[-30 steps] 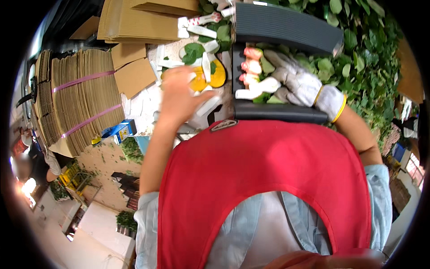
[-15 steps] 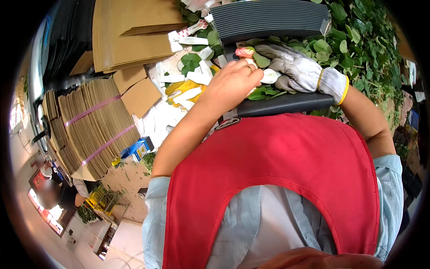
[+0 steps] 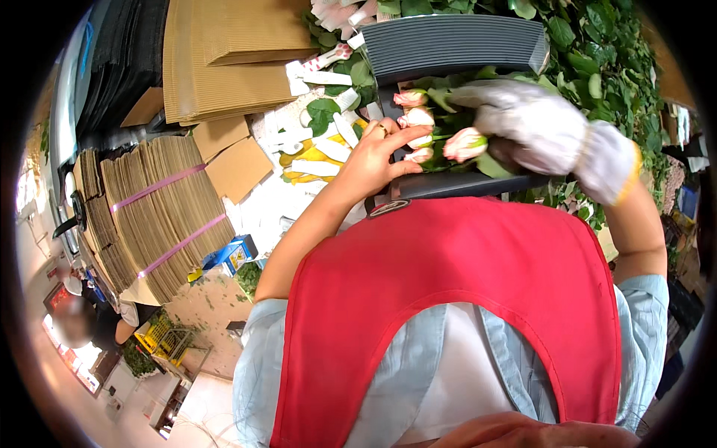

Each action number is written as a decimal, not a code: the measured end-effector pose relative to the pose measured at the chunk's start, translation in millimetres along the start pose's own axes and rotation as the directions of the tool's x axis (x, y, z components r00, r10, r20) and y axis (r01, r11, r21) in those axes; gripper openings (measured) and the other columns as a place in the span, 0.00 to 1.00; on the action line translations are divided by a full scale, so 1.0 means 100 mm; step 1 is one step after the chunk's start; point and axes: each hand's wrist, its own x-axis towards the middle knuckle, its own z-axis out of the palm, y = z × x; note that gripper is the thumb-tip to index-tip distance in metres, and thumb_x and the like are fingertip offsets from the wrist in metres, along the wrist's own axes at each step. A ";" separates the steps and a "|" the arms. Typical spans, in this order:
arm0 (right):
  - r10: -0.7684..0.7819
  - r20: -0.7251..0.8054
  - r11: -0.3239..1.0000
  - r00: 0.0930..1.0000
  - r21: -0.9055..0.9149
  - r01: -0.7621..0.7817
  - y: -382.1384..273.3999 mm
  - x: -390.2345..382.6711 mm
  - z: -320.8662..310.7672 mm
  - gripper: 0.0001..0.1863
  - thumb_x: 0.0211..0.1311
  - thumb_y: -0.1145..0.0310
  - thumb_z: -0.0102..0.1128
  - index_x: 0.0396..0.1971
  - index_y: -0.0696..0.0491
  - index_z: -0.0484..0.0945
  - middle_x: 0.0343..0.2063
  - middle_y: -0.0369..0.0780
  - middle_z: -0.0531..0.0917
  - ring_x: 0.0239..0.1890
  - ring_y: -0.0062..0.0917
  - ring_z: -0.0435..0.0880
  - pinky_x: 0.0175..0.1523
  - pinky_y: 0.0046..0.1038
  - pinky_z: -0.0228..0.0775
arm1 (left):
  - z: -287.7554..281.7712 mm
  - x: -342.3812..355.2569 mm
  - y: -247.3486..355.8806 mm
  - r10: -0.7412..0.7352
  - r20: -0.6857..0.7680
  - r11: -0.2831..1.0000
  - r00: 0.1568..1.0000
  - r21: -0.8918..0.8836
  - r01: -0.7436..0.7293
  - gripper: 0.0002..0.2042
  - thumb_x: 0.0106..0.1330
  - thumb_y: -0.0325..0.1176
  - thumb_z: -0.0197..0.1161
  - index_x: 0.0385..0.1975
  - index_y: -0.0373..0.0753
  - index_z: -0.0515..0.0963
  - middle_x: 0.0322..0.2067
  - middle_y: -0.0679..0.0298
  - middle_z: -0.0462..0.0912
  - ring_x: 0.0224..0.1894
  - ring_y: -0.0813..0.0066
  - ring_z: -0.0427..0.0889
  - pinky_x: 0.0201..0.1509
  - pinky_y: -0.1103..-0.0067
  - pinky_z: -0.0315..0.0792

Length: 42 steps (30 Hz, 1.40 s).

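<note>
My bare left hand (image 3: 381, 157), with a ring on one finger, reaches in from the left. Its index finger and thumb lie either side of pale pink rose heads (image 3: 420, 154) and touch them. Another pink rose (image 3: 409, 98) lies just above. My right hand (image 3: 526, 127), in a grey-white glove, is blurred over the stems and leaves. A larger pink rose (image 3: 464, 145) sticks out beside it; whether the glove grips its stem is hidden. Beneath the flowers is a dark holder, its near edge (image 3: 500, 184) against my red apron (image 3: 463, 239).
Stacked dark corrugated sheets (image 3: 455, 46) stand beyond my hands. Green foliage (image 3: 597, 82) spreads far right. On the left are white strips (image 3: 321, 167), a yellow glove (image 3: 328, 154), brown cardboard (image 3: 239, 82), a strapped cardboard bundle (image 3: 160, 209) and a blue box (image 3: 237, 252). Another person (image 3: 112, 325) is at lower left.
My left hand has shifted slightly left and down, uncovering several rose heads. The gloved right hand has moved right and turned. A white netted piece near it no longer shows; a pink rose does.
</note>
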 end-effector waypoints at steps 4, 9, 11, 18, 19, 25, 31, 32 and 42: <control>0.128 0.037 0.951 0.991 0.279 -0.133 -0.02 -0.06 -0.20 0.17 0.47 0.78 0.59 0.41 0.60 0.79 0.47 0.48 0.82 0.51 0.41 0.81 0.55 0.37 0.76 | 0.20 0.04 -0.07 0.079 -0.173 0.995 0.982 0.073 -0.067 0.28 0.45 0.40 0.78 0.52 0.52 0.81 0.36 0.62 0.71 0.44 0.64 0.71 0.50 0.71 0.69; 0.107 -0.053 0.965 0.993 0.245 -0.091 0.13 0.09 0.44 0.24 0.48 0.80 0.53 0.50 0.58 0.79 0.58 0.52 0.74 0.59 0.47 0.75 0.60 0.38 0.72 | 0.18 -0.09 -0.08 0.202 -0.214 0.955 0.956 0.259 -0.144 0.19 0.51 0.45 0.76 0.45 0.51 0.85 0.48 0.59 0.65 0.45 0.62 0.68 0.52 0.70 0.67; 0.049 -0.079 0.959 0.996 0.284 -0.024 0.23 0.03 0.55 0.24 0.47 0.81 0.54 0.49 0.59 0.79 0.58 0.52 0.74 0.59 0.47 0.75 0.61 0.38 0.71 | 0.03 -0.03 0.00 0.391 -0.158 0.818 0.906 0.510 -0.264 0.14 0.59 0.43 0.71 0.43 0.48 0.86 0.55 0.55 0.64 0.51 0.58 0.70 0.57 0.67 0.67; 0.005 -0.077 0.976 0.997 0.215 0.012 0.15 -0.12 0.38 0.16 0.50 0.77 0.57 0.42 0.58 0.79 0.54 0.51 0.78 0.56 0.44 0.78 0.58 0.36 0.73 | -0.08 0.44 -0.12 0.241 -0.077 0.962 0.967 0.148 -0.228 0.24 0.58 0.35 0.70 0.56 0.44 0.76 0.56 0.59 0.78 0.58 0.56 0.74 0.64 0.67 0.66; 0.005 0.008 0.989 1.000 0.151 -0.006 0.13 -0.13 0.19 0.14 0.51 0.75 0.58 0.40 0.57 0.80 0.53 0.50 0.79 0.55 0.43 0.79 0.57 0.36 0.74 | -0.05 0.42 -0.14 0.198 -0.100 0.979 0.975 0.075 -0.191 0.25 0.54 0.37 0.72 0.54 0.43 0.78 0.54 0.62 0.80 0.57 0.56 0.74 0.63 0.67 0.67; 0.292 -0.192 0.784 0.937 -0.513 -0.349 -0.37 0.08 -0.29 0.18 0.52 0.64 0.61 0.46 0.47 0.79 0.36 0.35 0.79 0.35 0.28 0.80 0.40 0.31 0.71 | 0.09 0.39 -0.28 0.165 -0.234 0.986 0.958 0.041 -0.160 0.24 0.49 0.37 0.74 0.49 0.45 0.81 0.48 0.61 0.83 0.55 0.55 0.75 0.61 0.66 0.68; -0.209 -0.394 0.701 0.895 -0.698 -0.144 0.47 0.20 0.82 0.18 0.52 0.62 0.58 0.46 0.46 0.79 0.24 0.29 0.76 0.18 0.18 0.78 0.18 0.25 0.67 | 0.09 0.41 -0.23 0.175 -0.229 0.983 0.958 0.099 -0.156 0.23 0.49 0.41 0.74 0.48 0.52 0.83 0.51 0.61 0.78 0.54 0.52 0.73 0.61 0.64 0.68; -0.194 -0.376 0.702 0.906 -0.698 -0.139 0.46 0.18 0.80 0.18 0.52 0.62 0.59 0.45 0.46 0.79 0.24 0.29 0.76 0.18 0.19 0.78 0.18 0.25 0.67 | 0.11 0.38 -0.20 0.170 -0.273 0.982 0.947 0.128 -0.139 0.23 0.49 0.41 0.75 0.49 0.53 0.83 0.52 0.61 0.76 0.54 0.52 0.72 0.60 0.64 0.68; 0.045 -0.230 0.791 0.972 -0.586 -0.175 0.25 0.27 0.71 0.14 0.56 0.64 0.57 0.43 0.48 0.78 0.30 0.34 0.80 0.23 0.24 0.84 0.22 0.30 0.73 | 0.02 0.43 -0.26 0.215 -0.162 0.956 0.963 0.235 -0.174 0.28 0.48 0.43 0.75 0.53 0.49 0.79 0.60 0.61 0.75 0.60 0.57 0.72 0.66 0.63 0.61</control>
